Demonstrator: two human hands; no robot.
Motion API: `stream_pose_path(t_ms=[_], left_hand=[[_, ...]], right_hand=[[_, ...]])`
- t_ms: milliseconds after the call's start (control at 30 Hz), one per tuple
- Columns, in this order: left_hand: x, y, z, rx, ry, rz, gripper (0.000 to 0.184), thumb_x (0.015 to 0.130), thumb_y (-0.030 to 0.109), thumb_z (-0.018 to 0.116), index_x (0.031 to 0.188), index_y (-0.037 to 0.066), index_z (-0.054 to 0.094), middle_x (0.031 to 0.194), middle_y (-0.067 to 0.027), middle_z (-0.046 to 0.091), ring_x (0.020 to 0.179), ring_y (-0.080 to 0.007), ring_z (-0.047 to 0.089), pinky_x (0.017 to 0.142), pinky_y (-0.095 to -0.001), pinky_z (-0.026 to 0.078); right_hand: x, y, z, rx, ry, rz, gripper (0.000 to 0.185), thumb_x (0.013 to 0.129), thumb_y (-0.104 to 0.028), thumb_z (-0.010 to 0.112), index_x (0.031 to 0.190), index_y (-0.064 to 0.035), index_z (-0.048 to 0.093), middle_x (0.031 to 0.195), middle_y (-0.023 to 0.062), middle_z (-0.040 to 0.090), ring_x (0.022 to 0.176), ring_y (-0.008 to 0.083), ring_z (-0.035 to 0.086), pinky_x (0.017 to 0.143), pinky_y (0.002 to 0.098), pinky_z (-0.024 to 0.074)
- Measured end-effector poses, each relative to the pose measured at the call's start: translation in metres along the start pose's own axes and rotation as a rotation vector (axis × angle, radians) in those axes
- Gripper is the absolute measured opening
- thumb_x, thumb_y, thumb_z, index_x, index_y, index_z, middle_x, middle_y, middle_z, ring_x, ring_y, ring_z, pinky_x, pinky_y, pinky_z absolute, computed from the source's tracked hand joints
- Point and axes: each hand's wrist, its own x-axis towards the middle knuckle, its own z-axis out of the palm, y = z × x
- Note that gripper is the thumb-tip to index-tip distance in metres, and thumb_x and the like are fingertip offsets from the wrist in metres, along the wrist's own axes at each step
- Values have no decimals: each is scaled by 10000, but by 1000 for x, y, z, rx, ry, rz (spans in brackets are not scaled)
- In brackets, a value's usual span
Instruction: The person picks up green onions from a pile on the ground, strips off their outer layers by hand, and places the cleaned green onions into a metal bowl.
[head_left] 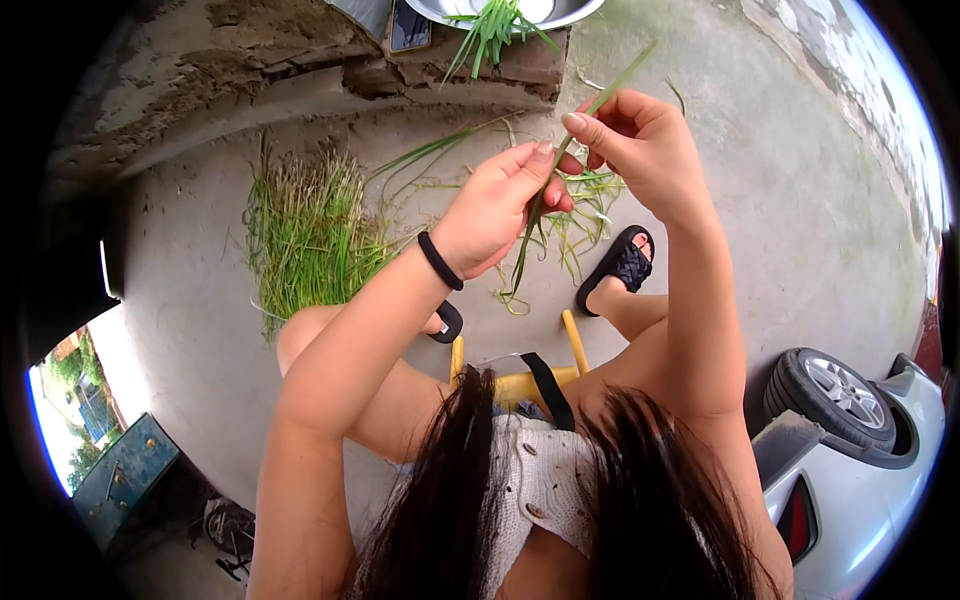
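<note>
A thin green chive stalk (624, 76) runs slantwise between my two hands, its upper end pointing to the upper right and its lower end hanging limp. My left hand (490, 205), with a black band at the wrist, pinches the stalk near its middle. Higher up, the thumb and fingers of my right hand (648, 150) are closed on the same stalk. On the ground to the left lies a large pile of chives (312, 235), pale at the far ends. Behind my hands, loose leaf scraps (590, 235) are strewn over the concrete.
A metal basin (583, 12) with a bunch of green chives (493, 35) stands on a worn ledge (490, 85), beside a phone (410, 27). I sit on a yellow stool (520, 385). A silver car (860, 520) with a wheel (835, 395) is at the right.
</note>
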Motion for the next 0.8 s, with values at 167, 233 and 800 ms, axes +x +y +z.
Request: stream_pose_path(t_ms=[167,233,800], left_hand=[[1,-2,1,335,93,157,331,971,345,398,985,37,521,704,14,437,654,-110,430,742,-252,404],[0,1,0,252,61,119,328,972,350,391,936,47,513,681,19,422,635,-105,418,747,-261,404],[-9,15,2,-324,-271,-256,377,972,433,298,842,112,449,516,73,285,595,-102,428,780,-311,442]], right_hand=[[0,7,15,53,12,-41,200,815,-158,679,821,36,630,683,57,637,611,85,587,551,216,469],[2,13,14,19,4,-84,194,824,-151,668,824,40,633,689,56,638,611,80,580,546,215,466],[-5,3,-1,31,-180,-194,134,881,-91,571,892,22,642,687,23,603,572,68,533,493,219,418]])
